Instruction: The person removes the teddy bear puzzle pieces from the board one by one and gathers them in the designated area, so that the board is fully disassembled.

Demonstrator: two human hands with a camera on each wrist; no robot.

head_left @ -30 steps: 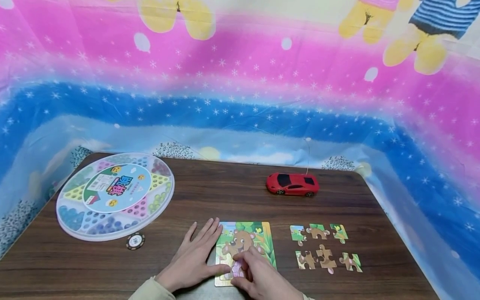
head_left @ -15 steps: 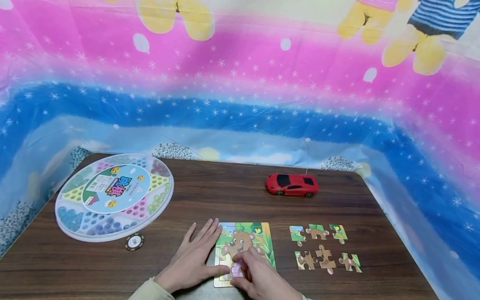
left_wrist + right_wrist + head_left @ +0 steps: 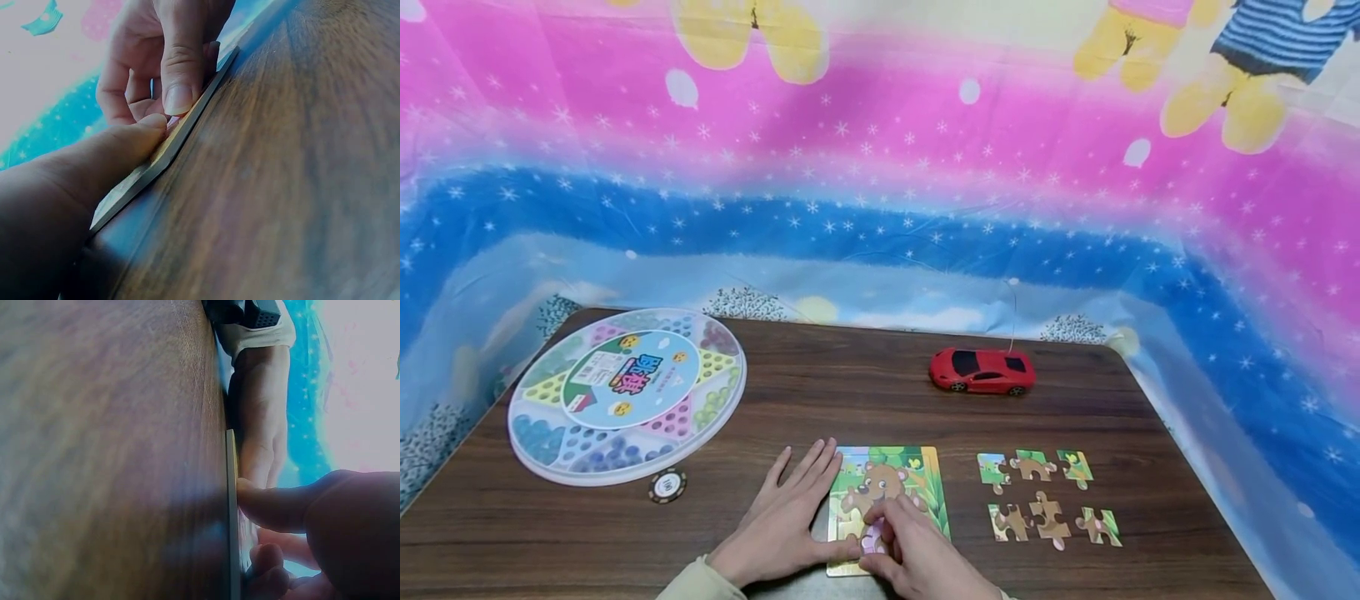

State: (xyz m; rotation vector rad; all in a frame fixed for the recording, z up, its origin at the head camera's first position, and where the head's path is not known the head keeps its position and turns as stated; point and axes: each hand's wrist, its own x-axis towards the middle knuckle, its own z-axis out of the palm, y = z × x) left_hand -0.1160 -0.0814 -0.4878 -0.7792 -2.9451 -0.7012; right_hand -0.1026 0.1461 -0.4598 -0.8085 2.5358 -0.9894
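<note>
A bear picture puzzle board point(image 3: 931, 475) lies flat on the table before me in the head view. My left hand point(image 3: 786, 521) rests at its left edge, fingers spread and straight, the thumb reaching over the lower part of the board. My right hand point(image 3: 917, 550) is bent over the bottom of the board, its thumb and index finger pinching a pink-and-brown puzzle piece point(image 3: 872, 538) there. That piece is partly hidden by the fingers. In the left wrist view the right thumb point(image 3: 180, 94) and the left thumb point(image 3: 140, 134) nearly meet at the board's edge.
Several loose puzzle pieces point(image 3: 1051, 520) lie in two rows right of the board. A red toy car point(image 3: 982, 372) stands farther back. At the left are a round Chinese checkers set point(image 3: 625, 392) and a poker chip point(image 3: 667, 484). A printed cloth point(image 3: 880, 217) hangs behind the table.
Both hands, the board and the pinched piece keep nearly the same places. Only a very slight shift of the whole head view shows.
</note>
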